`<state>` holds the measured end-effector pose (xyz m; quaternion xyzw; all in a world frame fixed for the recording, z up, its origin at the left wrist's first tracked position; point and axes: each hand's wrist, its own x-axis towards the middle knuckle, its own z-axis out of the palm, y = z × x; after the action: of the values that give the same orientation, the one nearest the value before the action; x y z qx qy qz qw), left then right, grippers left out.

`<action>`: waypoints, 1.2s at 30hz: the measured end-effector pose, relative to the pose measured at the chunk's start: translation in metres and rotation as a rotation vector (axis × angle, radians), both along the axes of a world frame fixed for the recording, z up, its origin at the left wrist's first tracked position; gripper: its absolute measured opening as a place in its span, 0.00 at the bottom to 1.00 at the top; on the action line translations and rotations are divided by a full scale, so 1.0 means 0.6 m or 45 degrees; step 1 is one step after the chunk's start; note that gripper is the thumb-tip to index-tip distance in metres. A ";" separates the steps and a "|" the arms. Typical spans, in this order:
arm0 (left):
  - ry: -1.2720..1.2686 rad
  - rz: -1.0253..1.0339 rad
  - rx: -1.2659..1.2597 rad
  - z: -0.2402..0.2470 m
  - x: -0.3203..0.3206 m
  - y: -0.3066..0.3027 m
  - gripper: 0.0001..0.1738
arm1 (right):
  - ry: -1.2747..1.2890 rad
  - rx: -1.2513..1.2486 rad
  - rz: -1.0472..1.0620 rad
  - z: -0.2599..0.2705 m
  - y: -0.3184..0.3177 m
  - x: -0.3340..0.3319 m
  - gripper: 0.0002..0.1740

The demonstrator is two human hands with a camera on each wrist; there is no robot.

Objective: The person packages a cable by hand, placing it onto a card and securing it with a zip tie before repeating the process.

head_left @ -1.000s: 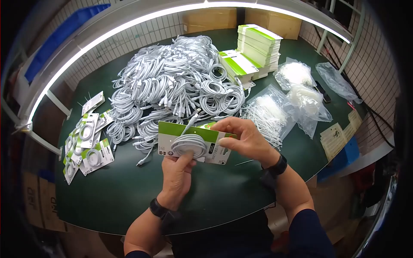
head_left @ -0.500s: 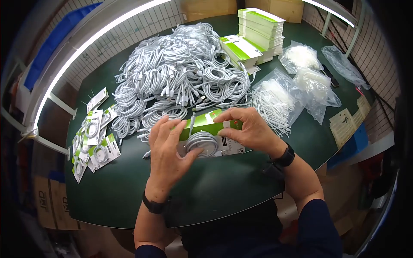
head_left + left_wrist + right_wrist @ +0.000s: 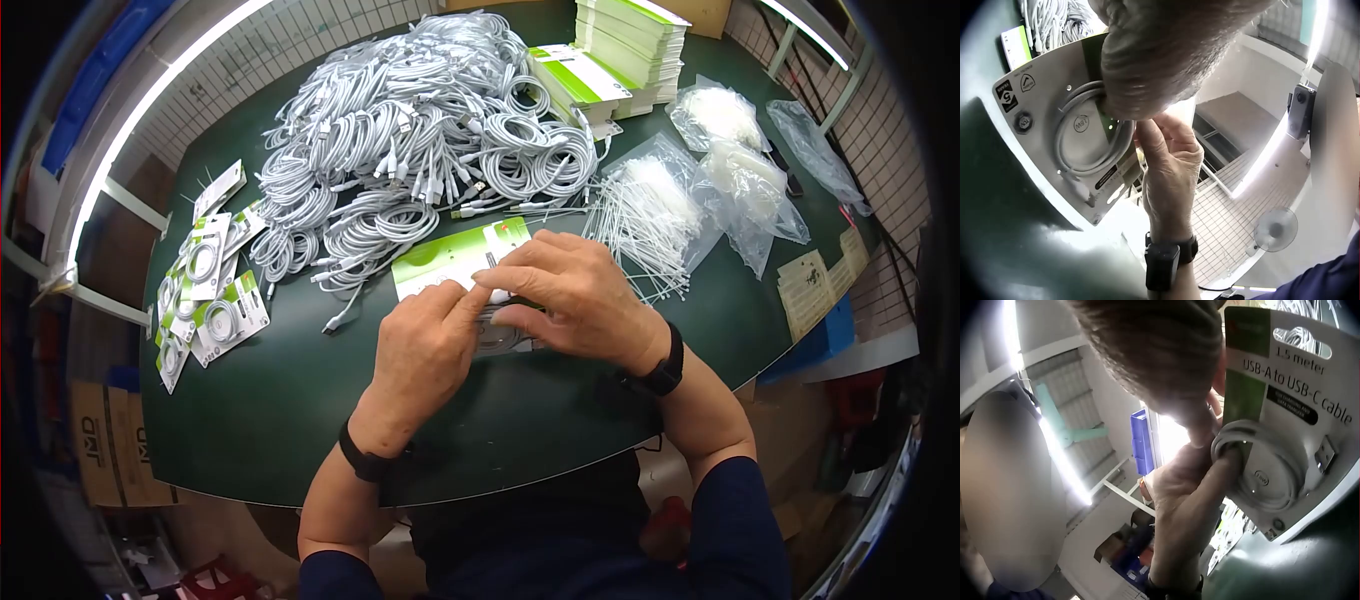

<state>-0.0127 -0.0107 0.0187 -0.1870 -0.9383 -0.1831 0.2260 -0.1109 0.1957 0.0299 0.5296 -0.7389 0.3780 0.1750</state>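
Observation:
A green and white card (image 3: 440, 262) is held tilted above the table, with a coiled white cable (image 3: 1094, 161) against its printed face. My left hand (image 3: 425, 345) grips the card and coil, its thumb pressing inside the coil in the right wrist view. From the other side my right hand (image 3: 580, 300) pinches at the coil by the card's edge, fingertips meeting those of the left hand. A USB-A plug (image 3: 1324, 454) lies against the card. Exactly what lies between the fingertips is hidden.
A large heap of white cables (image 3: 400, 130) lies beyond the hands. Stacked cards (image 3: 630, 50) stand at the back right, near bags of white ties (image 3: 650, 215). Several carded cables (image 3: 205, 265) are piled at the left.
My left hand has lifted from below the coil, opened, and closed on it again near the right hand. The card now tilts differently, its coil mostly covered by the hands in the head view.

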 end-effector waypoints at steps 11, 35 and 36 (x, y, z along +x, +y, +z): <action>0.098 -0.002 0.245 -0.007 -0.001 0.011 0.22 | 0.041 0.097 -0.017 -0.004 0.004 -0.001 0.12; 0.347 -0.083 0.134 -0.043 -0.016 0.000 0.18 | -0.230 0.145 0.106 -0.012 0.010 -0.006 0.10; 0.327 -0.079 0.145 -0.041 -0.015 0.000 0.18 | -0.241 0.129 0.114 -0.012 0.010 -0.007 0.10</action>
<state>-0.0217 -0.0107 -0.0057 -0.2248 -0.8836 -0.2175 0.3485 -0.1149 0.2014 0.0226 0.5321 -0.7460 0.3959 0.0606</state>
